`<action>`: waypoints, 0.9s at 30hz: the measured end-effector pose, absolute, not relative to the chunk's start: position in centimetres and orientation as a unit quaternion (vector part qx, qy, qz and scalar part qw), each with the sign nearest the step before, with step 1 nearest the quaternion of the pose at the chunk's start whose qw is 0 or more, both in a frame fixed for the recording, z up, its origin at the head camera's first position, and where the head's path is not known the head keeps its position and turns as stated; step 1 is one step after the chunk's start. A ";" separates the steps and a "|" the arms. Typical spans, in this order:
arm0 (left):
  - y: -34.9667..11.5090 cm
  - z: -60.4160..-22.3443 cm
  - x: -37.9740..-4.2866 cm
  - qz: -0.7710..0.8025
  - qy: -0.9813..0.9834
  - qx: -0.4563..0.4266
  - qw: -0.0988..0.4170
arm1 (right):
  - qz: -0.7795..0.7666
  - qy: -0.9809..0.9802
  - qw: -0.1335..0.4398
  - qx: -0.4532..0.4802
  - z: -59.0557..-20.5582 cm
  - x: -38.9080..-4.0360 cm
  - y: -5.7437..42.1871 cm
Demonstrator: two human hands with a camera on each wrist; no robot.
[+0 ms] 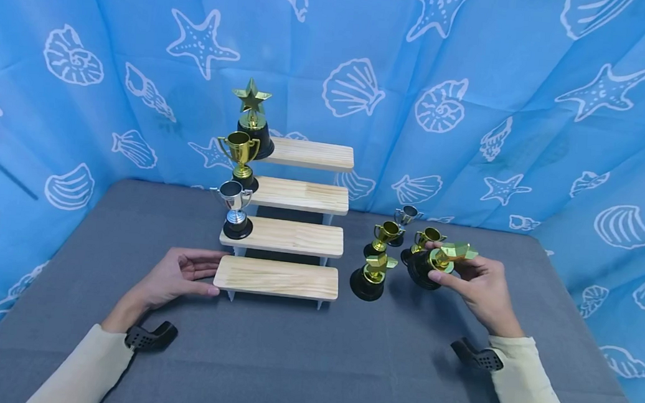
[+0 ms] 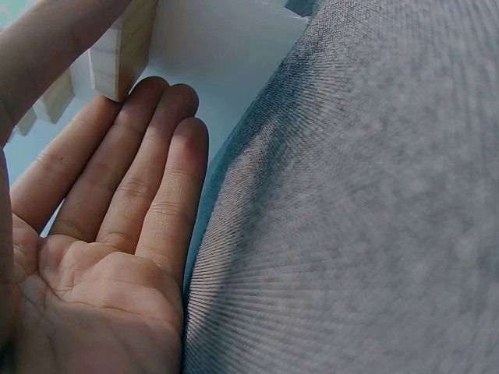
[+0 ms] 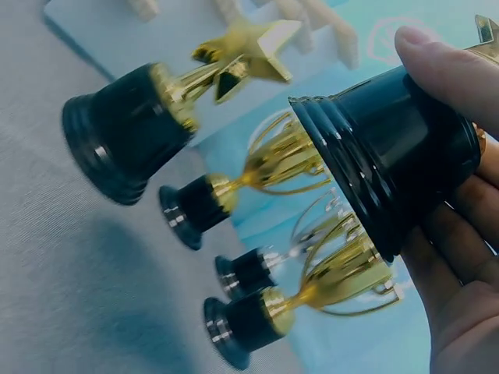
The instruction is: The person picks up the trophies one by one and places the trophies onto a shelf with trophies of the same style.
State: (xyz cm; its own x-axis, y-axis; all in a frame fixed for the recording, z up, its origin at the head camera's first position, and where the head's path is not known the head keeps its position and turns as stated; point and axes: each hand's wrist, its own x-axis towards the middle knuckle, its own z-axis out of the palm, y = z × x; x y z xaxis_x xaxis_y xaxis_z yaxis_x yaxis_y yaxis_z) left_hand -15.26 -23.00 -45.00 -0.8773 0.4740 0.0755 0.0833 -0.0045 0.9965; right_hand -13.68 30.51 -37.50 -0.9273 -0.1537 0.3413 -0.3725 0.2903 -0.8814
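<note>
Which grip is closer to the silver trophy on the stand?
Left. The left grip is at the bottom step's left end, below the silver trophy; the right grip is far to its right, holding a star trophy.

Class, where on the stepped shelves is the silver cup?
In the head view, the silver cup stands at the left end of the second-lowest shelf, one step below a gold cup.
</note>
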 end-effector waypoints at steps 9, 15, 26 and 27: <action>-22.9 -45.0 -15.2 0.680 0.690 0.201 0.143 | 0.578 -0.782 0.113 0.203 -35.2 -14.4 29.6; -22.9 -45.0 -15.2 0.682 0.687 0.204 0.144 | 0.582 -0.776 0.117 0.213 -33.4 -14.8 28.4; -23.0 -45.0 -15.2 0.676 0.693 0.204 0.144 | 0.597 -0.752 0.120 0.252 -31.0 -16.2 26.3; -23.0 -45.0 -15.2 0.675 0.694 0.205 0.143 | 0.599 -0.749 0.121 0.255 -30.9 -16.4 26.2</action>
